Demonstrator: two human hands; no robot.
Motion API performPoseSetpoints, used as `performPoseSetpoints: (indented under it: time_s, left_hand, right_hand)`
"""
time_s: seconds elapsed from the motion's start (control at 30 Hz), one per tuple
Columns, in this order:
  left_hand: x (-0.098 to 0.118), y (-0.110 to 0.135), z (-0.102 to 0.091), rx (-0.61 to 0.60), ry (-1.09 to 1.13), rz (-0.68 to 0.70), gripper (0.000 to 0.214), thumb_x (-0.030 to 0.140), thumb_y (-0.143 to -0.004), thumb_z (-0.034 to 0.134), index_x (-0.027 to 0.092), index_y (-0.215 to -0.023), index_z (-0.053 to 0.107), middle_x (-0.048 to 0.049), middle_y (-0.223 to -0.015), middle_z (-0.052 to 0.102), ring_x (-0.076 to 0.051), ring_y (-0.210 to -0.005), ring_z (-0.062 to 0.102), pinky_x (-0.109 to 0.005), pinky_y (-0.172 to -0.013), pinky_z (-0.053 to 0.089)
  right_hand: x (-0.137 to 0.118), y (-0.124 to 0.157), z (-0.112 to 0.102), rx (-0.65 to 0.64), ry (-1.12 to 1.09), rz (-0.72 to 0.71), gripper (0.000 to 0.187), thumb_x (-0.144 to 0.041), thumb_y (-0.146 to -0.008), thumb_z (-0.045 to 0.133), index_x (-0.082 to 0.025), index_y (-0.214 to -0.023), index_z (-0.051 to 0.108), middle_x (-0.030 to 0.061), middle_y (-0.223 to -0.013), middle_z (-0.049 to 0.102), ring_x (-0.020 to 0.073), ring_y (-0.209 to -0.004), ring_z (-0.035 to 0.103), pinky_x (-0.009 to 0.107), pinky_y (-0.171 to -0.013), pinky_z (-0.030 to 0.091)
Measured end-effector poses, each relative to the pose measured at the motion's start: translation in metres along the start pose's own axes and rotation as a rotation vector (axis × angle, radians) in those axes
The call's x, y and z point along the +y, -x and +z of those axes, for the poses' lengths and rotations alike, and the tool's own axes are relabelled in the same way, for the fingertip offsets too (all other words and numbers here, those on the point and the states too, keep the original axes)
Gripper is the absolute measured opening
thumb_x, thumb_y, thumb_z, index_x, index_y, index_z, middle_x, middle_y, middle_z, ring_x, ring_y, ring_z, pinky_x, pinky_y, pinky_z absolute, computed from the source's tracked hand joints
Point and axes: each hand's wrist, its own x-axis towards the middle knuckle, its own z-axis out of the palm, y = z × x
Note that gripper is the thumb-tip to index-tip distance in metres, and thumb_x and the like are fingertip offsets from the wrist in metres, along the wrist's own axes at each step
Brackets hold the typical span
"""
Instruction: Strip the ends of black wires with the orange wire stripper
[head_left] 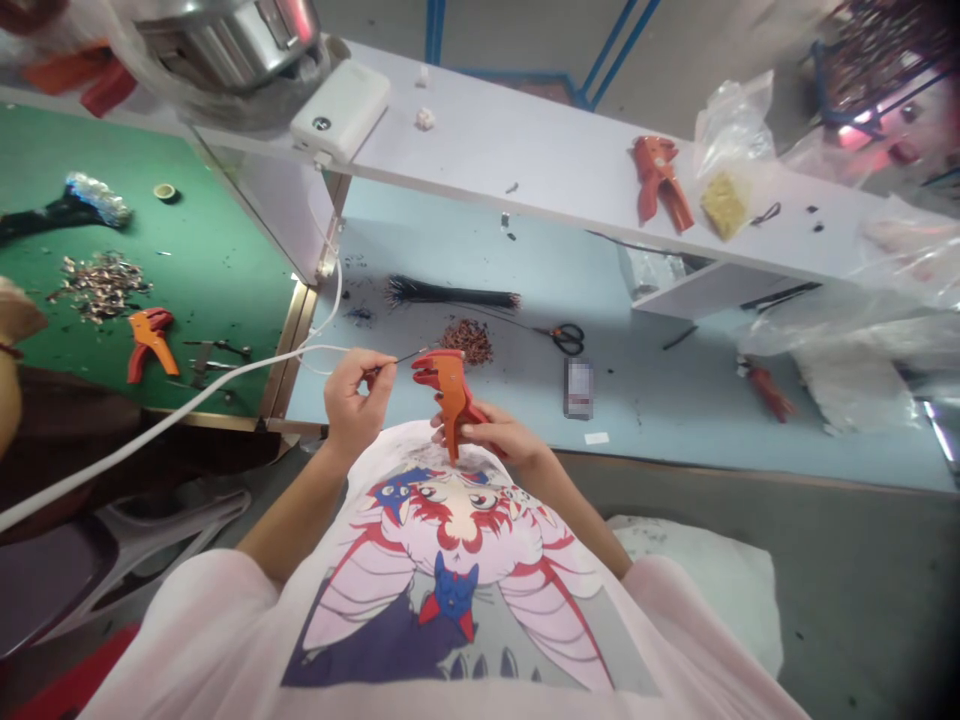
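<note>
My right hand (499, 435) grips the handles of an orange wire stripper (444, 385), held upright with its jaws pointing left. My left hand (356, 390) pinches a thin dark wire (405, 356) whose tip points toward the stripper's jaws. Both hands hover near my chest at the front edge of the light blue table (675, 400). A pile of small brown wire pieces (466, 340) and a bundle of black wires (450, 294) lie just beyond my hands.
Black scissors (568, 337) and a small dark box (578, 387) lie on the table. A white shelf (570, 160) carries another orange stripper (660, 180), plastic bags and a white power pack (341, 105). A green table (150, 260) at left holds a third stripper (150, 338) and scraps.
</note>
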Motion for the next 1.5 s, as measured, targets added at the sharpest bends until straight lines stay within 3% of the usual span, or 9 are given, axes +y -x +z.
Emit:
performPoseSetpoints:
  time_s: [0.3,0.63,0.87,1.5]
  left_hand:
    - [-0.002,0.001,-0.003,-0.054,-0.052,0.065,0.006,0.019,-0.081,0.057,0.017,-0.083,0.063,-0.0001,-0.074,0.060,-0.009,-0.065,0.052,-0.022,-0.061,0.042]
    - [0.002,0.004,-0.004,-0.125,-0.089,0.164,0.004,0.016,-0.082,0.057,0.018,-0.082,0.061,-0.0011,-0.074,0.061,-0.010,-0.061,0.048,-0.024,-0.061,0.040]
    - [0.004,0.003,-0.003,-0.163,-0.081,0.203,0.005,0.014,-0.082,0.057,0.018,-0.081,0.061,-0.0017,-0.073,0.061,-0.011,-0.063,0.049,-0.025,-0.060,0.039]
    - [0.002,0.005,-0.011,-0.165,-0.154,0.214,0.007,0.021,-0.083,0.056,0.018,-0.080,0.062,-0.0022,-0.069,0.061,-0.012,-0.062,0.052,-0.025,-0.062,0.042]
  right_hand:
    - [-0.017,0.007,0.023,-0.119,-0.176,-0.046,0.050,-0.032,-0.075,0.066,-0.016,-0.120,0.050,0.0075,-0.095,0.060,0.0211,-0.079,0.063,0.038,-0.074,0.049]
    - [-0.015,0.010,0.026,-0.081,-0.167,-0.046,0.053,-0.040,-0.073,0.066,-0.016,-0.118,0.049,0.0064,-0.090,0.058,0.0201,-0.077,0.060,0.038,-0.070,0.050]
    - [-0.012,0.014,0.027,-0.091,-0.103,-0.086,0.046,-0.040,-0.078,0.062,-0.016,-0.115,0.050,0.0066,-0.090,0.058,0.0191,-0.075,0.061,0.035,-0.068,0.049]
    - [-0.005,0.012,0.031,0.017,-0.008,-0.125,0.034,-0.037,-0.082,0.059,-0.016,-0.107,0.050,0.0016,-0.073,0.056,0.0139,-0.058,0.055,0.029,-0.051,0.046]
